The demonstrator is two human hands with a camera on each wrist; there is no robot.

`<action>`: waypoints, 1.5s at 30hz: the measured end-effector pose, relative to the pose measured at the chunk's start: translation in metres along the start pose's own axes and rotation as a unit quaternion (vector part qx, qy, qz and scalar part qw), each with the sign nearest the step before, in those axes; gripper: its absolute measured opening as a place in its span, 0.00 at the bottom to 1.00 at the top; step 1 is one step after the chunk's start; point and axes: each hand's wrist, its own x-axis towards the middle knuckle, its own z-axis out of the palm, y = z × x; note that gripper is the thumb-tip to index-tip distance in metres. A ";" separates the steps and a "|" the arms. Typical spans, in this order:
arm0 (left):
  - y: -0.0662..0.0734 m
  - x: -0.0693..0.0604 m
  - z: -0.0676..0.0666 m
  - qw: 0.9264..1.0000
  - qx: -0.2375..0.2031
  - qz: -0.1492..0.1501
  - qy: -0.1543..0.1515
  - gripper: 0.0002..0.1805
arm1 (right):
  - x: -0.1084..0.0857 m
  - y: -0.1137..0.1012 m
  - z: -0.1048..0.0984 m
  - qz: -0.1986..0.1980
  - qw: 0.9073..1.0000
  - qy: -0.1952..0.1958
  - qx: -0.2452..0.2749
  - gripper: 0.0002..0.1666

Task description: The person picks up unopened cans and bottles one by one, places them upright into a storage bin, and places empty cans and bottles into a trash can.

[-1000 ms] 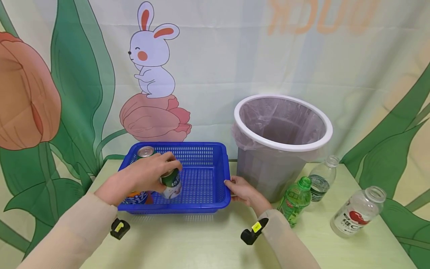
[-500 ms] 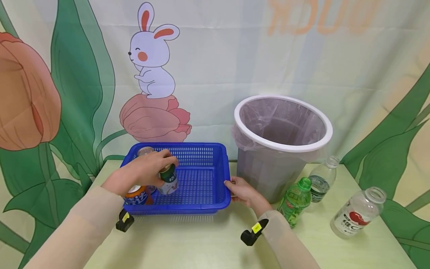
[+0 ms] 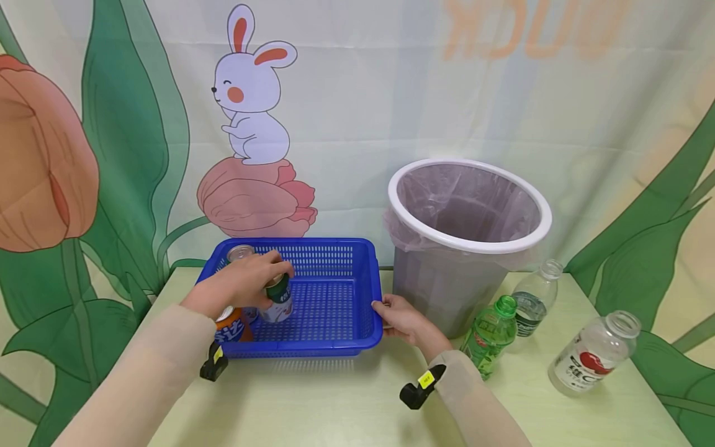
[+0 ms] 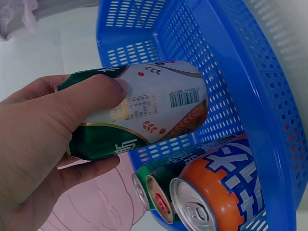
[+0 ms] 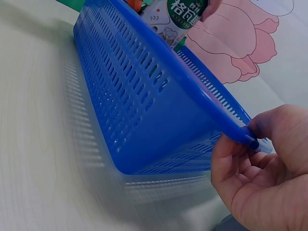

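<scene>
Left hand wrapped round green-and-white can, inside blue basket — floor contact unclear. Right hand pinches basket's right-end rim. Advisable: steady rim, light grip, can clear of orange can — avoids knocking.

The head view is bright and evenly lit, stretched toward its edges; the wrist views are dimmer. A soft shadow from the blue plastic basket blurs across the pale tabletop.
</scene>
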 end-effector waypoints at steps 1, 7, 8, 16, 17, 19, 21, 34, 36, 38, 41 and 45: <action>0.000 0.001 0.001 1.000 0.000 -0.001 0.000 0.30 | 0.000 0.000 0.000 0.001 1.000 0.000 -0.001 0.14; -0.003 0.010 0.006 1.000 0.004 -0.011 0.001 0.31 | 0.001 0.000 -0.001 0.002 1.000 0.002 -0.002 0.15; -0.004 0.011 0.007 1.000 0.005 -0.013 0.000 0.32 | 0.001 0.000 -0.001 0.000 1.000 0.001 -0.002 0.15; -0.006 0.018 0.016 0.999 -0.016 -0.031 -0.017 0.32 | 0.001 0.002 -0.001 -0.002 1.000 0.000 0.003 0.14; -0.006 0.018 0.017 0.999 -0.018 -0.032 -0.019 0.32 | 0.001 0.002 -0.001 0.000 1.000 0.001 0.005 0.14; -0.007 0.020 0.019 0.999 -0.019 -0.034 -0.022 0.32 | 0.001 0.003 -0.001 0.000 1.000 0.003 0.007 0.14; -0.008 0.021 0.021 0.999 -0.017 -0.034 -0.025 0.32 | 0.001 0.003 -0.001 -0.001 1.000 0.004 0.007 0.14; -0.018 0.031 0.037 0.997 -0.019 -0.057 -0.038 0.33 | 0.002 0.003 -0.001 -0.001 1.000 -0.003 0.012 0.15; -0.020 0.031 0.039 0.997 -0.016 -0.059 -0.036 0.33 | 0.002 0.003 -0.001 -0.002 1.000 -0.004 0.011 0.15; -0.021 0.032 0.041 0.997 -0.014 -0.064 -0.033 0.32 | 0.002 0.003 -0.001 -0.002 1.000 -0.004 0.012 0.15; -0.021 0.033 0.043 0.997 -0.017 -0.073 -0.033 0.32 | 0.002 0.004 -0.001 -0.005 1.000 -0.004 0.012 0.15; -0.022 0.035 0.045 0.996 -0.020 -0.083 -0.037 0.31 | 0.002 0.004 -0.002 -0.005 1.000 -0.003 0.014 0.14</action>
